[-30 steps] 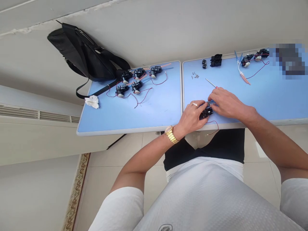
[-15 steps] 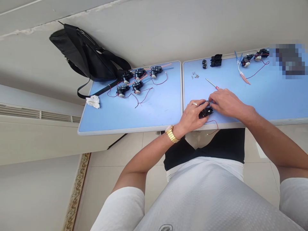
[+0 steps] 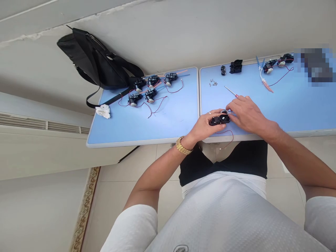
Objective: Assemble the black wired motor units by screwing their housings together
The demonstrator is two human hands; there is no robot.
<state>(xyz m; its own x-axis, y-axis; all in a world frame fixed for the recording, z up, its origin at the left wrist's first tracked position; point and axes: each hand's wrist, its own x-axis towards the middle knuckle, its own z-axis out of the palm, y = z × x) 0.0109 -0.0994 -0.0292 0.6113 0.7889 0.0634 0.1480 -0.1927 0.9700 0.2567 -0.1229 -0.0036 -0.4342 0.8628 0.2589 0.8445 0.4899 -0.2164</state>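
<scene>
My left hand [image 3: 206, 125] is closed around a small black pump-like housing [image 3: 220, 119] near the front edge of the table. A thin red wire [image 3: 232, 136] trails from it over the edge. Close against the housing's far side is a small round dark part [image 3: 224, 112]. My right hand [image 3: 244, 111] pinches what looks like a thin pale tube [image 3: 231, 112] beside that part; its fingertips are partly hidden. Just beyond the right knuckles lies a screwdriver [image 3: 231, 91] with a red handle. Small screws [image 3: 213, 83] lie loose past it.
Several black motor units [image 3: 150, 94] with wires and tubes lie on the left table [image 3: 131, 133]. Black housing parts [image 3: 236, 66], round rollers [image 3: 223, 70], tubes [image 3: 261, 74] and more units [image 3: 269, 65] line the right table's back. A black bag [image 3: 91, 59] and crumpled tissue [image 3: 103, 111] are far left.
My left hand has moved slightly left with the housing, which is now turned so its round opening shows. The right hand stays close beside it, and a pale strip now shows at its fingers.
</scene>
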